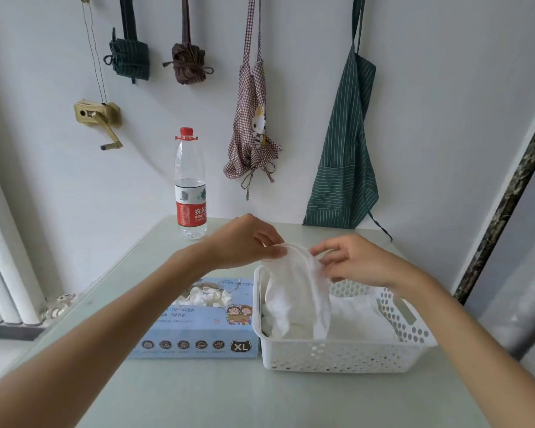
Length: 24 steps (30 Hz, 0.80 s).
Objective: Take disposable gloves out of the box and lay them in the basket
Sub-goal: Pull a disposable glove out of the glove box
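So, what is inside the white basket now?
White gloves lie in the basket. Both hands, left and right, pinch another glove hanging into it. The basket's floor is covered.

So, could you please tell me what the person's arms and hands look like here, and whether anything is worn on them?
Both forearms are bare as far as the picture shows: no sleeves are visible. The left hand and right hand wear no gloves, and I see no rings, watch or bracelets. The nails look short and unpainted.

Translucent glove (pixel 294 291) over basket (pixel 337 356) (white)
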Motion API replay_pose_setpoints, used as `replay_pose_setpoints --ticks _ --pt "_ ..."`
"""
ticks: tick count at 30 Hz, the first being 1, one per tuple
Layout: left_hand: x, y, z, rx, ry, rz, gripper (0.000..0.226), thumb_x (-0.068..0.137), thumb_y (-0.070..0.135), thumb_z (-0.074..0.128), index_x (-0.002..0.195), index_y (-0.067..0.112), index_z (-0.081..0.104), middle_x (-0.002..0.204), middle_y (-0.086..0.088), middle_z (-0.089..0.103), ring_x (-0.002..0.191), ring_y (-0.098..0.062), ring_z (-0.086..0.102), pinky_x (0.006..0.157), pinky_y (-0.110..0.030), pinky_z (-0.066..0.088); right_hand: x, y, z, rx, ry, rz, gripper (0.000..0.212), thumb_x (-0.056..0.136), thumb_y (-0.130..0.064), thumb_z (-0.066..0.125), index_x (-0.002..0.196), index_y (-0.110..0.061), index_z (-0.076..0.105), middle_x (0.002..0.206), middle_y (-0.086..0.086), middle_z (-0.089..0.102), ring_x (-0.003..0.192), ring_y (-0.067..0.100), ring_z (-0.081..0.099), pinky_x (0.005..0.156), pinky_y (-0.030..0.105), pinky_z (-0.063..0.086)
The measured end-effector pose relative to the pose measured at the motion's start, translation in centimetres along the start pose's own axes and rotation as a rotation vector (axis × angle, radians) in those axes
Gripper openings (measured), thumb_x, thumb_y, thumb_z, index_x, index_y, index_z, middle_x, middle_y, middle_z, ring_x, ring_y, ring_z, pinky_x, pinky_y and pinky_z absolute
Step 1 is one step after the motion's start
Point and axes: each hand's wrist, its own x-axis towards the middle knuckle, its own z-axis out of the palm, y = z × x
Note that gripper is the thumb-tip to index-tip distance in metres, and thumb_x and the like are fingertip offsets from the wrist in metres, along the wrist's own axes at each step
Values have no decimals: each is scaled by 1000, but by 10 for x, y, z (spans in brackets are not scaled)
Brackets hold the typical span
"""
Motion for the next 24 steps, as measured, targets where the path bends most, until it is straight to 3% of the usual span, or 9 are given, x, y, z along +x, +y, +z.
replay_pose_setpoints --ticks 3,5,8,12,15,17,19,21,24 --pt "6 15 3 -17 3 -6 23 80 26 75 101 19 66 85 3 71 79 -7 68 79 -22 54 -2 -8 -2 -147 0 -26 81 71 -21 83 138 -30 40 129 -10 49 118 7 48 93 22 40" --pt "12 25 4 -47 -21 -17 30 77 27 77 102 22 61 86 3 73 79 -7 69 79 -21 53 -1 -15 0 -142 55 -65 91 67 -30 86 141 -32 33 131 -13 45 121 6 44 93 22 38" --pt "18 36 4 -63 -9 -25 33 75 31 79 101 24 59 87 2 74 81 -9 70 79 -24 52 6 -18 5 -225 174 -89 68 71 -28 82 130 -27 49 118 -9 55 110 10 53 92 28 46" --pt "14 29 -2 -257 9 -89 44 73 33 78 109 20 56 98 5 72 87 -6 68 74 -14 51 6 -9 -7 -202 350 -169 9 80 -19 75 85 -24 70 79 -8 69 78 6 63 63 15 44" --pt "8 11 9 -189 -138 -120 59 71 29 79 121 17 51 112 5 61 99 -8 62 78 -12 51 2 -4 -18 12 302 -166 5 80 -21 76 80 -23 71 75 -7 71 72 3 64 68 16 44" --pt "10 0 27 -162 -195 -114 45 75 28 77 114 18 56 109 6 63 98 -6 61 81 -12 50 -1 -6 -21 53 286 -177 5 80 -24 76 79 -21 71 74 -5 72 72 6 66 69 18 47" --pt "13 -5 41 -177 -111 -87 12 82 26 72 86 19 64 83 11 67 72 2 60 69 -12 47 -4 -6 -28 55 313 -178 10 81 -24 74 84 -15 73 80 4 74 77 16 70 72 29 52" --pt "16 -8 43 -209 -20 -75 22 87 24 68 67 19 61 58 18 60 52 6 49 56 -12 38 -9 -4 -38 85 343 -166 14 84 -23 71 90 -11 74 86 10 74 86 27 70 80 41 54" --pt "17 -7 31 -278 14 -31 27 92 28 59 85 4 70 74 1 63 69 -9 52 68 -25 40 -11 6 -51 88 443 -153 12 88 -26 67 93 -18 75 91 4 74 95 23 68 86 31 52"
